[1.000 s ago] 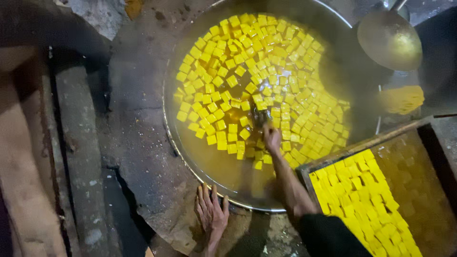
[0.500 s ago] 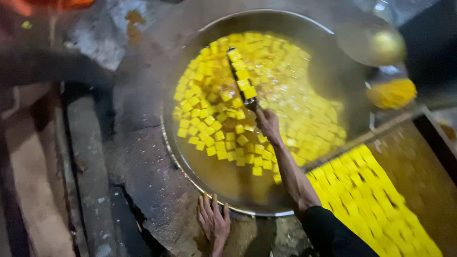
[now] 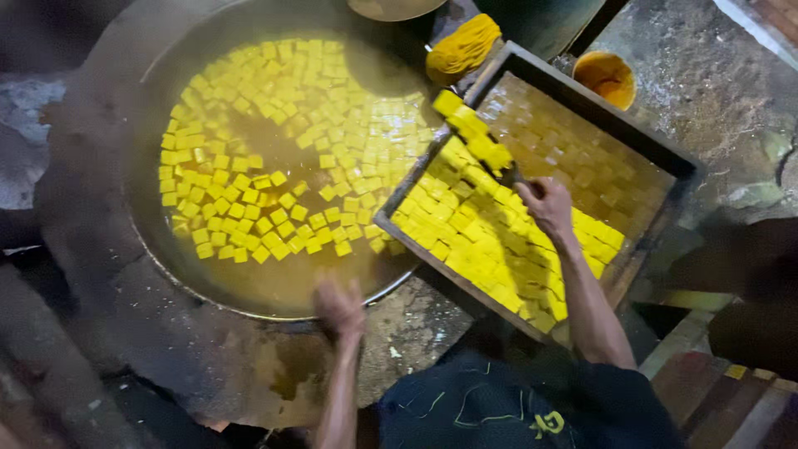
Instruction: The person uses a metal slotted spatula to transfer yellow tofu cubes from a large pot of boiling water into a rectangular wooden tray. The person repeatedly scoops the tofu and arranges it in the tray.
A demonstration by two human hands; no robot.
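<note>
Right hand (image 3: 547, 204): grip closed on spatula (image 3: 478, 137) carrying yellow cubes above tray (image 3: 657, 154). Left hand (image 3: 339, 306): fingers spread, resting on wok rim (image 3: 249, 312).

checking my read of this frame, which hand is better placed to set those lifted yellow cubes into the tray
Right. The right hand already grips the flat tool carrying yellow cubes above the wooden tray. The left hand rests at the rim of the big pan, away from it.

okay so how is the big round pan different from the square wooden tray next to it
The big round metal pan is filled with yellow liquid, cubes floating loosely; the rectangular dark wooden tray has cubes packed tight on its near side, its far side wet and paler. The tray overlaps the pan's rim, tilted. Both contain yellow cubes.
</note>
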